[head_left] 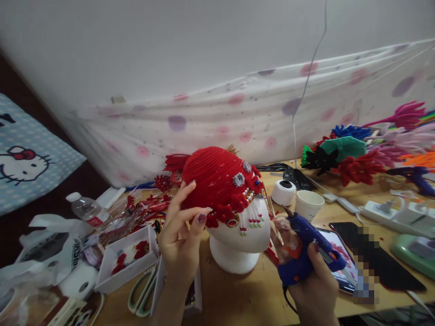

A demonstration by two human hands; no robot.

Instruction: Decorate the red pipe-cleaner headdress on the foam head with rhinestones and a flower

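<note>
A white foam mannequin head (234,260) stands on the table and wears a pleated red cap (214,176). Red velvet flowers (224,213), silvery round ornaments (239,179) and beaded pearl fringes (254,217) line the cap's lower edge. Beside the cap's left side is my left hand (181,235), its thumb and a fingertip close together in a pinch and another finger raised. Whatever that pinch may hold is too small to make out. My right hand (314,285) grips a blue hot glue gun (302,244), its nozzle pointing up and left, apart from the head.
On the left are a white box (131,262) of small ornaments, scissors (142,292), a plastic bottle (86,210) and bags. To the right are a paper cup (309,203), a thread spool (283,192), a phone (335,253), a power strip (394,213) and colourful fuzzy flowers (360,167).
</note>
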